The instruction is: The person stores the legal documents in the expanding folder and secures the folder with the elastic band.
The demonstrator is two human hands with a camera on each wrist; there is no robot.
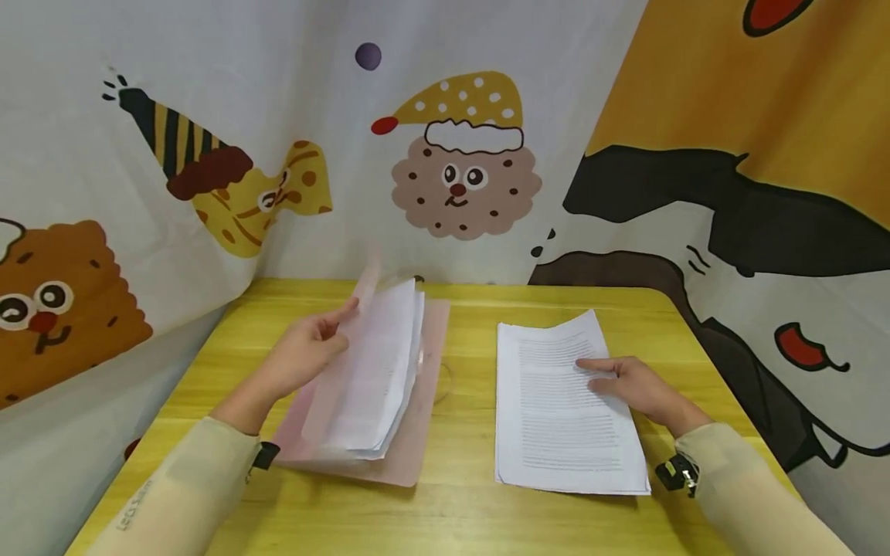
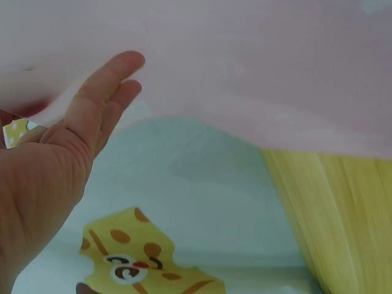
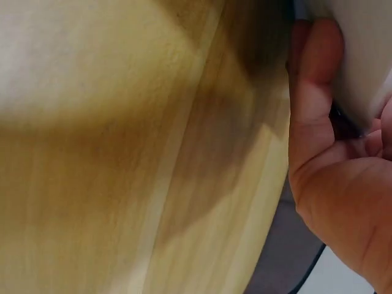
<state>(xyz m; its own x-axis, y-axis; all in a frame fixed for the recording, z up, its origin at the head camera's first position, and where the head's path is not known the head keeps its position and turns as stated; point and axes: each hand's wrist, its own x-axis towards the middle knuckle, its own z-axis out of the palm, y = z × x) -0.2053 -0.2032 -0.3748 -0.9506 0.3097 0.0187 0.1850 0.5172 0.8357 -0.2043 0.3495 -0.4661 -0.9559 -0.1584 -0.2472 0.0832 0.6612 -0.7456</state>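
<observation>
A pink translucent folder [image 1: 433,386] lies open on the left of the table, with several white sheets [image 1: 378,386] inside it, raised at an angle. My left hand [image 1: 309,351] pinches the folder's lifted front cover near its left edge. In the left wrist view that pink cover [image 2: 257,79] spreads above the left hand [image 2: 67,135], and part of the hand shows dimly through it. On the right is a stack of printed paper [image 1: 563,417]. My right hand [image 1: 636,386] grips its right edge, thumb on top; in the right wrist view the fingers [image 3: 312,92] curl beneath the paper [image 3: 367,55].
The yellow wooden table [image 1: 459,510] has a rounded far right corner. Behind it hangs a white curtain [image 1: 313,62] printed with cartoon food figures, reaching down to the table's far edge. A dark wrist strap device [image 1: 677,471] sits on the right wrist.
</observation>
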